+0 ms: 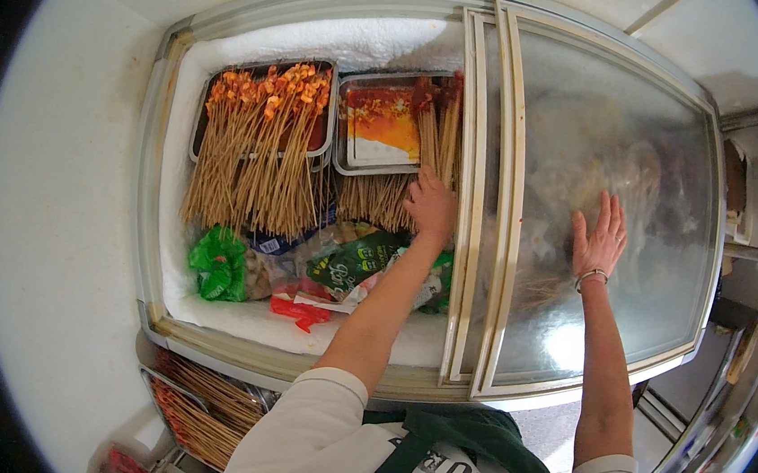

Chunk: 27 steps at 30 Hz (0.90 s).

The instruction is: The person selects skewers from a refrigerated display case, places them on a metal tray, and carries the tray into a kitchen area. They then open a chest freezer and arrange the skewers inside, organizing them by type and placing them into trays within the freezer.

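My left hand [430, 204] is over the lower ends of bamboo-stick skewers with dark red tips [437, 116], its fingers bent. Whether they grip the sticks is hidden. Those skewers lie along the right side of a metal tray [381, 139] streaked with red-orange sauce. Left of it, another metal tray [195, 136] holds many skewers with orange-coated pieces [270, 92], sticks towards me. Flat on the frosted sliding glass lid [643, 313] of the chest freezer rests my right hand [601, 235], fingers spread, with a ring and a bracelet on it.
Below the trays, the frosty freezer [236, 322] holds a green plastic bag [217, 264], a red bag [302, 305] and a printed dark green package [353, 258]. More skewers [207, 417] lie in trays at lower left. Shelving [738, 376] stands at right.
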Tool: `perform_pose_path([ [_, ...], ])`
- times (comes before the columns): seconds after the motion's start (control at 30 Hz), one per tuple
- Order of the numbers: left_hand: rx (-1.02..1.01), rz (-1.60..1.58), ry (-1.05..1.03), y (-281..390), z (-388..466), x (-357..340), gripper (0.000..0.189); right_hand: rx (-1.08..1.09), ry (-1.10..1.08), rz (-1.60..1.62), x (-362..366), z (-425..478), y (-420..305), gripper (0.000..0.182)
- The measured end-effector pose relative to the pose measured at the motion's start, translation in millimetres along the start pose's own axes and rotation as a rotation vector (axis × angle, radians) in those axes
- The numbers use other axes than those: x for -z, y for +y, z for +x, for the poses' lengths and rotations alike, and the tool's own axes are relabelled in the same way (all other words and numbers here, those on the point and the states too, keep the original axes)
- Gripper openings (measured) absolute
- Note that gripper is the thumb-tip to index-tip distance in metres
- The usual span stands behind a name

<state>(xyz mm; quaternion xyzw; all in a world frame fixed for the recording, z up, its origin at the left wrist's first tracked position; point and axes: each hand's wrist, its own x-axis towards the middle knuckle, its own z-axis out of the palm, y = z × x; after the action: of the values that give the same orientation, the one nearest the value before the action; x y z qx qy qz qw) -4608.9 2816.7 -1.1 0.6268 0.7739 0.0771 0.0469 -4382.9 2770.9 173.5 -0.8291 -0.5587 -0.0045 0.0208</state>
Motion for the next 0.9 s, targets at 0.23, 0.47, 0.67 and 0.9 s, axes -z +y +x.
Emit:
perform_pose_path([
  [0.23,0.125,-0.136,-0.291,16,2,-10,0.073,-0.003,-0.003,0.002,1,-1,1,0.065],
  [0.47,0.165,-0.002,-0.226,18,0,-29,0.077,0.011,0.008,0.023,4,1,-3,0.065],
  [0.67,0.264,-0.381,-0.448,16,8,-15,0.085,0.004,0.003,0.002,4,1,-5,0.064],
  [0.9,0.166,-0.558,-0.385,-30,13,25,0.094,0.017,0.022,0.035,3,-1,-1,0.062],
])
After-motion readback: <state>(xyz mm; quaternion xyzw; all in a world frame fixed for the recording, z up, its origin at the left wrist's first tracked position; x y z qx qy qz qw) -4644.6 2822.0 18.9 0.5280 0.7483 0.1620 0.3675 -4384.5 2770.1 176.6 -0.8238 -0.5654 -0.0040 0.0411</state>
